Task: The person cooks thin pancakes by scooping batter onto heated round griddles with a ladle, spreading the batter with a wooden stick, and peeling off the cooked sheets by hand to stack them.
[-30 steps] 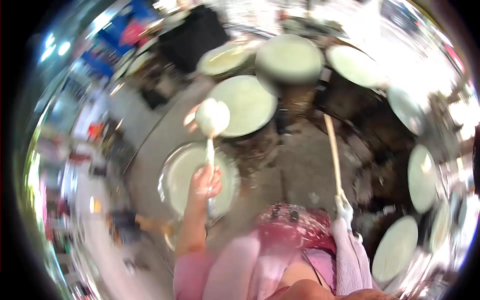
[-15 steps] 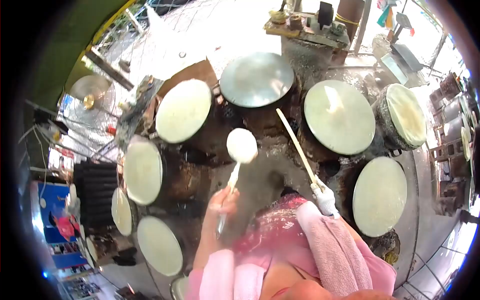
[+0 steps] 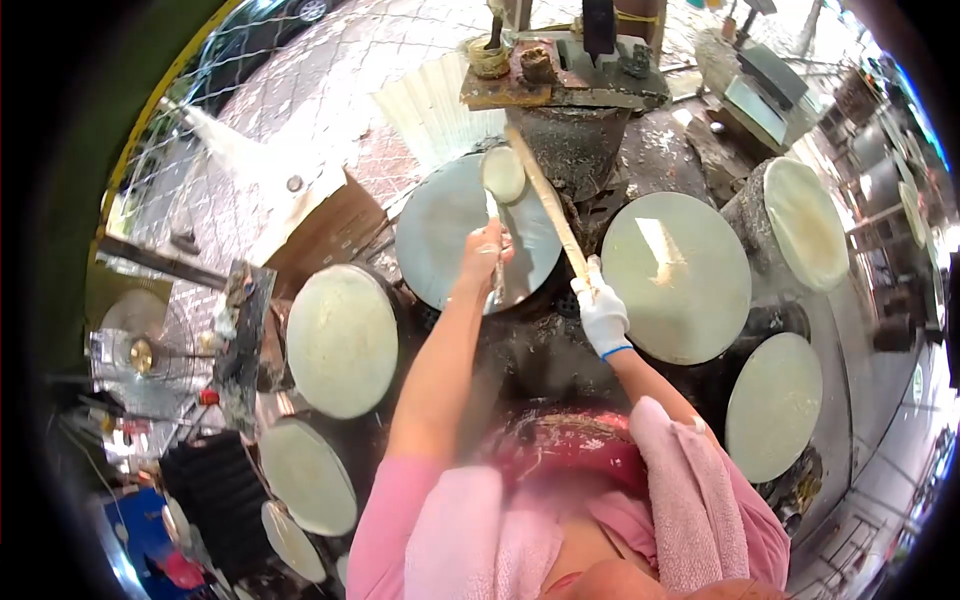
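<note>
My bare left hand (image 3: pixel 487 253) is closed around the handle of a ladle (image 3: pixel 503 174). Its round, whitish bowl is over the far part of a grey, bare-looking griddle (image 3: pixel 430 235); I cannot tell if it touches. In a white glove with a blue cuff, my right hand (image 3: pixel 604 312) grips a long, flat wooden stick (image 3: pixel 548 198). The stick slants forward and left, its tip beyond the griddle's right edge. To the right lies a round griddle covered with a pale sheet (image 3: pixel 680 300). On the left is another pale-covered round griddle (image 3: pixel 343 342).
More pale round griddles stand around me, at the right (image 3: pixel 775 405) and lower left (image 3: pixel 308 475). A ledge (image 3: pixel 580 95) with a jar (image 3: pixel 489 60) rises beyond the middle griddle. A cardboard sheet (image 3: pixel 325 235) leans at far left, near a fan (image 3: pixel 140 352).
Both hands have reached forward. The ladle has gone from the space between the griddles to above the grey one, and the stick has moved forward alongside. The view has shifted too.
</note>
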The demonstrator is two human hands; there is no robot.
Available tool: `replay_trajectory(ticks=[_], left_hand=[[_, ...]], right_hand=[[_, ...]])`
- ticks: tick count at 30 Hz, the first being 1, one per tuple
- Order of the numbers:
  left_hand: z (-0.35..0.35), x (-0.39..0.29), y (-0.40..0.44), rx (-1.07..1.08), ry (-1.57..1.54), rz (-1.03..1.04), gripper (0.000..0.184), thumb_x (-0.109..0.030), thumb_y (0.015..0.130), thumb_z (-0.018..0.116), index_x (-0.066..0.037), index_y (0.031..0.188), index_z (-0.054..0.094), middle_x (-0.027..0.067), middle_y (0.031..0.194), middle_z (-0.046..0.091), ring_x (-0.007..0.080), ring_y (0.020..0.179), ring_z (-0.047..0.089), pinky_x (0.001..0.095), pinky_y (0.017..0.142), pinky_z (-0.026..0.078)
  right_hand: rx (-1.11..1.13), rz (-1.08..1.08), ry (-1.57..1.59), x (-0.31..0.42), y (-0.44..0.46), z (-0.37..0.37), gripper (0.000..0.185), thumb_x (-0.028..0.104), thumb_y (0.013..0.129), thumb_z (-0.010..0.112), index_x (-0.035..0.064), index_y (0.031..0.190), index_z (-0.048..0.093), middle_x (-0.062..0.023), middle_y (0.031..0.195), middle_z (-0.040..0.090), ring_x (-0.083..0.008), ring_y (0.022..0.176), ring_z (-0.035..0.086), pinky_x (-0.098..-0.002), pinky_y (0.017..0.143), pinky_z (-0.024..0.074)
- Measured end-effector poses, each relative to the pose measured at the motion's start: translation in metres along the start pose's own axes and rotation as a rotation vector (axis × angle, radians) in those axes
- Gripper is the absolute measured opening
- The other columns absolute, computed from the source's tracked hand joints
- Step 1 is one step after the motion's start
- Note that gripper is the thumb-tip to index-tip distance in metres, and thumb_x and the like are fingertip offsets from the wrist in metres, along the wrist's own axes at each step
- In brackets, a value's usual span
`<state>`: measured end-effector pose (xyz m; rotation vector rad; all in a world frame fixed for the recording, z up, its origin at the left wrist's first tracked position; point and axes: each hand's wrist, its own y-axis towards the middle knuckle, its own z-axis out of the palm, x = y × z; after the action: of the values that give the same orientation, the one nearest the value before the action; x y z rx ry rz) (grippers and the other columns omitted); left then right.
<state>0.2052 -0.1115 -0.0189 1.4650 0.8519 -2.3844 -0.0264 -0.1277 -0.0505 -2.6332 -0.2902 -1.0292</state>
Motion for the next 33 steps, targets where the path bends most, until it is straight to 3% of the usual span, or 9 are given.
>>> replay_trajectory(ticks=[4, 6, 7, 13, 18, 21, 22, 28, 33], left_hand=[[-0.035, 0.029, 0.05, -0.036, 0.24, 0.054, 0.026, -0.023, 0.097, 0.056, 0.004, 0.101, 0.057, 0.0015, 0.065, 0.053, 0.0104, 0.047, 0.047, 0.0268, 0.046, 0.036], [-0.051, 0.014, 0.039, -0.112, 0.424, 0.078, 0.029, -0.02, 0.094, 0.058, 0.006, 0.107, 0.057, 0.003, 0.065, 0.056, 0.0113, 0.048, 0.05, 0.0278, 0.046, 0.038], [-0.076, 0.025, 0.052, -0.144, 0.676, 0.249, 0.038, -0.019, 0.091, 0.062, 0.009, 0.115, 0.055, 0.0191, 0.084, 0.065, 0.0309, 0.073, 0.064, 0.0389, 0.068, 0.051], [-0.141, -0.014, 0.015, -0.302, 0.848, 0.748, 0.042, -0.019, 0.092, 0.061, 0.009, 0.122, 0.052, 0.0238, 0.091, 0.065, 0.036, 0.084, 0.064, 0.0402, 0.078, 0.05], [-0.195, -0.034, -0.003, -0.174, 0.639, 0.499, 0.029, -0.017, 0.098, 0.054, 0.005, 0.117, 0.056, 0.0064, 0.084, 0.058, 0.0126, 0.071, 0.056, 0.0266, 0.063, 0.045], [-0.209, -0.032, -0.011, -0.147, 0.664, 0.553, 0.02, -0.018, 0.099, 0.054, 0.001, 0.105, 0.056, -0.0004, 0.071, 0.052, 0.0054, 0.058, 0.047, 0.0229, 0.05, 0.039], [-0.217, -0.03, -0.018, -0.134, 0.645, 0.455, 0.019, -0.018, 0.099, 0.054, 0.0, 0.102, 0.056, -0.0013, 0.069, 0.051, 0.005, 0.056, 0.045, 0.0228, 0.049, 0.037], [-0.24, -0.033, -0.077, -0.288, 0.726, 0.221, 0.024, -0.021, 0.097, 0.057, -0.001, 0.084, 0.052, 0.0022, 0.062, 0.049, 0.0103, 0.056, 0.048, 0.029, 0.05, 0.04], [-0.232, -0.035, -0.112, -0.415, 0.418, 0.046, 0.021, -0.02, 0.098, 0.055, -0.003, 0.087, 0.051, -0.0001, 0.062, 0.047, 0.0072, 0.047, 0.044, 0.0252, 0.04, 0.035]], right_hand=[[0.152, 0.246, -0.341, 0.008, 0.017, 0.06, 0.068, 0.051, 0.097, 0.044, 0.0272, 0.155, 0.018, -0.0229, 0.107, 0.065, -0.042, 0.093, 0.064, -0.051, 0.08, 0.0502], [0.155, 0.311, -0.173, 0.018, 0.011, 0.067, 0.061, 0.05, 0.096, 0.048, 0.0263, 0.15, 0.033, -0.0236, 0.107, 0.065, -0.0363, 0.097, 0.065, -0.0432, 0.084, 0.0503], [0.087, 0.154, -0.014, 0.015, 0.014, 0.09, 0.058, 0.048, 0.095, 0.05, 0.0227, 0.146, 0.041, -0.0218, 0.102, 0.067, -0.0327, 0.089, 0.066, -0.0407, 0.079, 0.0509], [0.064, 0.242, 0.501, 0.074, 0.019, 0.117, 0.039, 0.027, 0.094, 0.063, 0.0159, 0.131, 0.062, 0.0004, 0.076, 0.065, -0.0097, 0.06, 0.058, -0.0269, 0.056, 0.0471], [-0.135, 0.143, 0.257, 0.052, 0.018, 0.082, 0.046, 0.037, 0.092, 0.061, 0.0157, 0.133, 0.057, -0.0182, 0.089, 0.069, -0.0326, 0.081, 0.068, -0.0393, 0.07, 0.0523], [0.113, -0.066, 0.391, 0.021, 0.038, 0.134, 0.031, 0.016, 0.092, 0.063, 0.0065, 0.122, 0.066, -0.0137, 0.087, 0.07, -0.0156, 0.066, 0.061, -0.0314, 0.064, 0.0501], [0.225, 0.42, 0.758, 0.068, 0.033, 0.128, 0.03, 0.015, 0.092, 0.064, 0.0071, 0.12, 0.067, -0.0149, 0.089, 0.07, -0.0134, 0.069, 0.06, -0.03, 0.066, 0.0502], [0.04, -0.017, 0.147, 0.066, 0.045, 0.05, 0.041, 0.029, 0.093, 0.063, 0.0079, 0.127, 0.062, -0.0054, 0.097, 0.072, -0.0101, 0.081, 0.061, -0.0256, 0.075, 0.0493], [0.396, 0.436, 0.572, 0.06, 0.069, 0.09, 0.035, 0.029, 0.093, 0.065, 0.0105, 0.123, 0.067, 0.0017, 0.082, 0.063, -0.0068, 0.061, 0.05, -0.0251, 0.055, 0.0443]])
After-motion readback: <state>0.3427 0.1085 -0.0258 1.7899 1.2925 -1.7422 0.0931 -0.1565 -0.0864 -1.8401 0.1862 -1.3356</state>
